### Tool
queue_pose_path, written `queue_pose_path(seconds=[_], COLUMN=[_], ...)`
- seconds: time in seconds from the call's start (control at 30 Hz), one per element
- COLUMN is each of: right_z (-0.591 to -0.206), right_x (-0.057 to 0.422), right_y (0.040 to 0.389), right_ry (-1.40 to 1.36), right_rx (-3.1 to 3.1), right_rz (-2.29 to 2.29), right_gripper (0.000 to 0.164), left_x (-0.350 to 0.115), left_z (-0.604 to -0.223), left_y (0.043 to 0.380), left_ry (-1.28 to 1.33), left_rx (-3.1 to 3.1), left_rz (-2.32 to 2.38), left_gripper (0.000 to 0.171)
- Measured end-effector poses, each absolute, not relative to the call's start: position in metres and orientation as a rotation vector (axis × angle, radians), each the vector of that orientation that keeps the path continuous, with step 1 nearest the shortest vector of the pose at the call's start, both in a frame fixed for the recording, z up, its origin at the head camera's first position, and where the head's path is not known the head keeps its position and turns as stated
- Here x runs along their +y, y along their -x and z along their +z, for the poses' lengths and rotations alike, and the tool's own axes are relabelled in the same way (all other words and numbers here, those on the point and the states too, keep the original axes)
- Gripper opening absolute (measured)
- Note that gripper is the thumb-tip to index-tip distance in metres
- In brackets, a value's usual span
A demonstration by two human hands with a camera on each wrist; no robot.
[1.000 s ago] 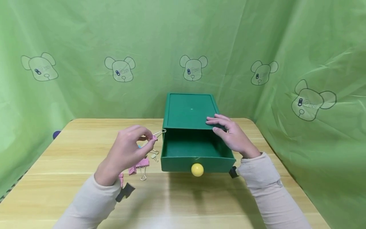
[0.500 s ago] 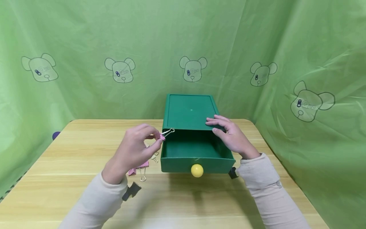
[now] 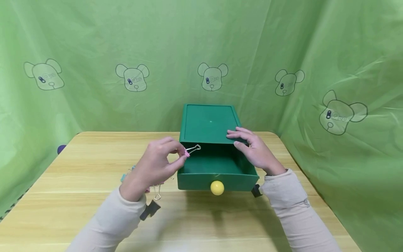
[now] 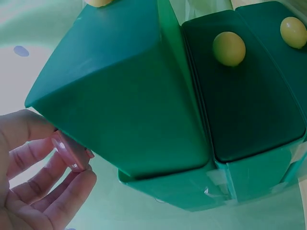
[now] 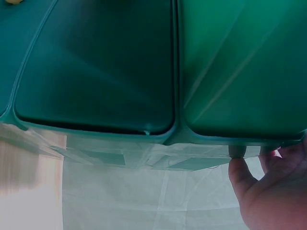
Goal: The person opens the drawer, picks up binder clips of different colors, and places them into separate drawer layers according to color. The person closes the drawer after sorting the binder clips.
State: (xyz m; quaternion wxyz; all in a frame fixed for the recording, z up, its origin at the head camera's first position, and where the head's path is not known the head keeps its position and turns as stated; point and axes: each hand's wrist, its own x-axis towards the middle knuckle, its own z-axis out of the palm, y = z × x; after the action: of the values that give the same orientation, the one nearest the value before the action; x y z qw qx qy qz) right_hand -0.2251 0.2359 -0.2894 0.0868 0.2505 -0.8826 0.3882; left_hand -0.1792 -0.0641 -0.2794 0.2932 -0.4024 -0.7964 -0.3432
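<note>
My left hand (image 3: 160, 161) pinches a pink binder clip (image 3: 187, 153) between thumb and fingers, its wire handles pointing right over the left side of the pulled-out drawer (image 3: 217, 182). In the left wrist view the pink clip (image 4: 72, 151) shows at the fingertips, beside the drawer's side wall (image 4: 129, 115). The green drawer box (image 3: 209, 122) stands at the table's back, its top drawer out with a yellow knob (image 3: 217, 188). My right hand (image 3: 255, 147) rests with fingers spread on the box's top right front corner. In the right wrist view, the right hand (image 5: 273, 191) touches the box's edge.
More binder clips, pink ones and blue ones (image 3: 123, 177), lie on the wooden table (image 3: 88, 196) left of the box, partly hidden by the left arm. Two lower drawers with yellow knobs (image 4: 229, 49) are closed. Green curtain (image 3: 170, 42) surrounds the table.
My left hand has moved right with the pink binder clip, from beside the box's left edge to over the drawer opening. The right hand has stayed put.
</note>
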Motion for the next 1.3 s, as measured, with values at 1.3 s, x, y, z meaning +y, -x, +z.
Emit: queue_pose_path(seconds=[1.3], right_z=[-0.291], right_x=[0.236], right_y=[0.226], right_ry=[-0.753], right_rx=[-2.615], right_rz=[1.154], right_gripper=[0.029], left_x=[-0.042], left_z=[-0.283], left_y=[0.18], left_ry=[1.191], left_rx=[-2.16], left_rz=[-0.866], left_gripper=[0.009])
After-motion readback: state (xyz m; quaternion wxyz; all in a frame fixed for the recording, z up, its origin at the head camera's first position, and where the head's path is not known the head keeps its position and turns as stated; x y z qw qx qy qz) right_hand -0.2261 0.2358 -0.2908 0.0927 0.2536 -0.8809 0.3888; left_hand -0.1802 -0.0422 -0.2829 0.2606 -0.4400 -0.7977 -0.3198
